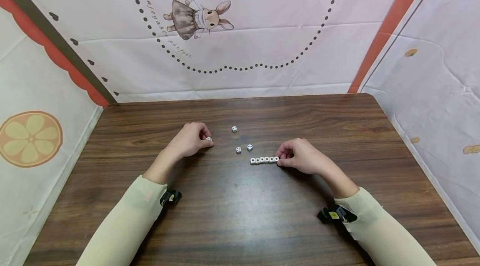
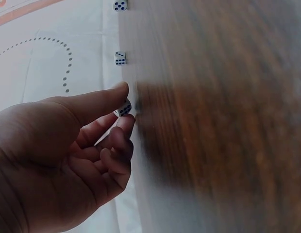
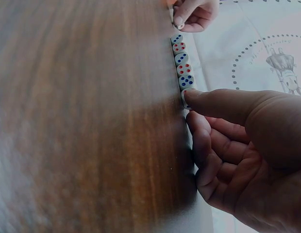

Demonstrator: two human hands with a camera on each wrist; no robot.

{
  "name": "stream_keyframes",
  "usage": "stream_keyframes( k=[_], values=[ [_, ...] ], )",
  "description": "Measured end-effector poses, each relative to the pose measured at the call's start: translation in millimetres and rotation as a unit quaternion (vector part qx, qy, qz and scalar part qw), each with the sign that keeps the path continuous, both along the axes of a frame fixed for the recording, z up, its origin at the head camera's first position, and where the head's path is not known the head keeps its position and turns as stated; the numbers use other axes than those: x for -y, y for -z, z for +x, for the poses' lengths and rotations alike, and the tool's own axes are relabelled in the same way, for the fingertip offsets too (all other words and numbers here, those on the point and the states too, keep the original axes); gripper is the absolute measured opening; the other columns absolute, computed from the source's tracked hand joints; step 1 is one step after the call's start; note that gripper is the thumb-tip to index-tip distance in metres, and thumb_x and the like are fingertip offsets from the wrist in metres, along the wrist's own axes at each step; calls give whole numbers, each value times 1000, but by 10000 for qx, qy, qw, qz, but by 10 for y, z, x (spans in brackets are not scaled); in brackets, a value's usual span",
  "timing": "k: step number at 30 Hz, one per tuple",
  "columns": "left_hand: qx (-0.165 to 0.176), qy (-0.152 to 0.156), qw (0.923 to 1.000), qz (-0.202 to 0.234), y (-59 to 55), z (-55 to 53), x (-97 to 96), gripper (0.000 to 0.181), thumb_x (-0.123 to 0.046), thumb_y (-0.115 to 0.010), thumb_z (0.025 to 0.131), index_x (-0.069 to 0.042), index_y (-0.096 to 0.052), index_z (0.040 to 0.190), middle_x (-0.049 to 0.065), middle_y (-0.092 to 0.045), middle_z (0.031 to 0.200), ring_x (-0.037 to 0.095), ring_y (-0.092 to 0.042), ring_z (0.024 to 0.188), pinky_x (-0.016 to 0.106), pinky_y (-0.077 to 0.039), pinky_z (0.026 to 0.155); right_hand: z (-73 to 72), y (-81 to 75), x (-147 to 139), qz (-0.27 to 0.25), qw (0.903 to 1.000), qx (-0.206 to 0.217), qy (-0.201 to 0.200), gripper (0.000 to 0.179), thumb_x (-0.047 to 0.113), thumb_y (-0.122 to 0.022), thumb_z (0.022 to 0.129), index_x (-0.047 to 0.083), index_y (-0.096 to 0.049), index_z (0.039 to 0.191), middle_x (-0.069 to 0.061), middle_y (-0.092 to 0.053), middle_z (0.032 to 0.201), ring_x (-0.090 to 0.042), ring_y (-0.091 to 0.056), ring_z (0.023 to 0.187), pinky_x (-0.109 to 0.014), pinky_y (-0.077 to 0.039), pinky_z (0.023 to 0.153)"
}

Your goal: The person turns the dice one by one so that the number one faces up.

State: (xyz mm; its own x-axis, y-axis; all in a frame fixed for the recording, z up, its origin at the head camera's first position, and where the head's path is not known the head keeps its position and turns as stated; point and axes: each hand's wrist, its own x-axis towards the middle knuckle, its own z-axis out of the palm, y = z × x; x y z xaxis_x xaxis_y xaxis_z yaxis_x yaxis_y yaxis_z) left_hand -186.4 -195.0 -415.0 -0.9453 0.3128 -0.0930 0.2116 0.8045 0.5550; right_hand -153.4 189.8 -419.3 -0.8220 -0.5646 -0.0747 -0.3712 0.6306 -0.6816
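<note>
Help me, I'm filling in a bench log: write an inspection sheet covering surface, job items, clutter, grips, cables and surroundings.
Surface: brown wood-grain tabletop, with a soft reflection near the middle.
Job items: row of six dice, each showing one dot on top; three loose dice lie beyond and left of it.
Clutter: nothing seen.
Grips: left grip pinches another die; right grip has thumb and fingers at the row's right-end die.
Cables: nothing seen.
Surroundings: printed cloth on the left, far and right sides; rabbit print on the far side.
</note>
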Motion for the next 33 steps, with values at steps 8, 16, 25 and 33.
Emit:
stream_keyframes(
  k=[8, 16, 25, 33],
  values=[
    [-132, 91, 9993, 342, -8, 15, 16, 17, -15, -87, 90, -10, -71, 95, 0, -68, 84, 17, -61, 79, 37, -48, 78, 6, -5, 1, 7, 10000, -8, -2, 8, 11, -84, 91, 12, -77, 94, 9, -68, 78, -8, -61, 73, -30, -50, 70],
    [10, 86, 9988, 473, -7, 27, 30, 16, -14, -86, 91, -11, -71, 96, 0, -69, 84, 17, -62, 78, 36, -48, 76, 9, -10, -1, -6, 10000, -30, -12, 8, 11, -84, 91, 12, -77, 94, 9, -67, 77, -8, -60, 72, -30, -50, 70],
    [211, 159, 9990, 370, 5, 31, 57, 16, -17, -84, 93, -10, -71, 98, 1, -68, 85, 17, -61, 78, 36, -48, 75, 12, -7, -1, 15, 10000, 33, 18, 7, 12, -83, 92, 12, -77, 95, 9, -68, 79, -9, -61, 74, -30, -50, 71],
    [260, 206, 9988, 349, 19, 33, 70, 17, -17, -84, 93, -8, -71, 99, 1, -67, 86, 17, -61, 80, 37, -48, 77, 9, -4, 2, -9, 10000, 25, 14, 7, 11, -83, 91, 12, -77, 94, 9, -68, 78, -8, -61, 73, -30, -50, 70]
  ],
)
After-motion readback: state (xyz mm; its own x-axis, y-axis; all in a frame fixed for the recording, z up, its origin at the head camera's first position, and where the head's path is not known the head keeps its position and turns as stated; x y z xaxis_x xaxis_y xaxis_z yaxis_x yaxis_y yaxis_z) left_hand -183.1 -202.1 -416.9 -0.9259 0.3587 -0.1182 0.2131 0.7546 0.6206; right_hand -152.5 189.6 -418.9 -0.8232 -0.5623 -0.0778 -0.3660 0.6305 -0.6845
